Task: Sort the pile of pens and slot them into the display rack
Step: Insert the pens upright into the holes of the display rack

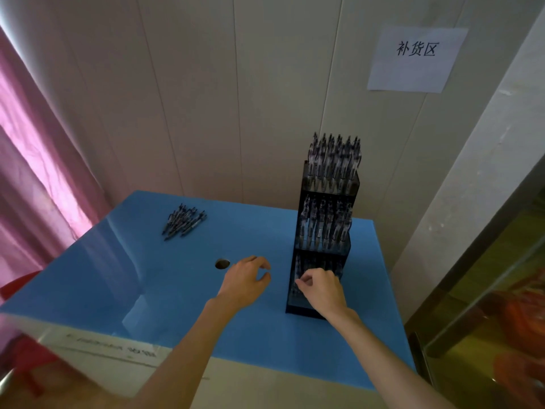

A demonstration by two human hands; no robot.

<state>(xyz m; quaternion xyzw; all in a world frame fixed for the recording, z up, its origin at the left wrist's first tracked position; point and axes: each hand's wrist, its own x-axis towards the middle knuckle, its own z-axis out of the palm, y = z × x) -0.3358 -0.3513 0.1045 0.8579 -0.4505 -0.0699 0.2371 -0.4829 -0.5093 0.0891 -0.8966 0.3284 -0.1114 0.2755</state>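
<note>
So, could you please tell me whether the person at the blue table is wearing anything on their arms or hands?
Both forearms are bare up to the frame edge: no sleeves show. The left hand and right hand wear no gloves, and no watch, bracelet or ring is visible.

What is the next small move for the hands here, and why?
Probably the left hand should reach back to the pile of pens on the far left of the blue table. It seems to hold nothing, while the right hand works at the lowest tier of the display rack, and loose pens remain.
</note>
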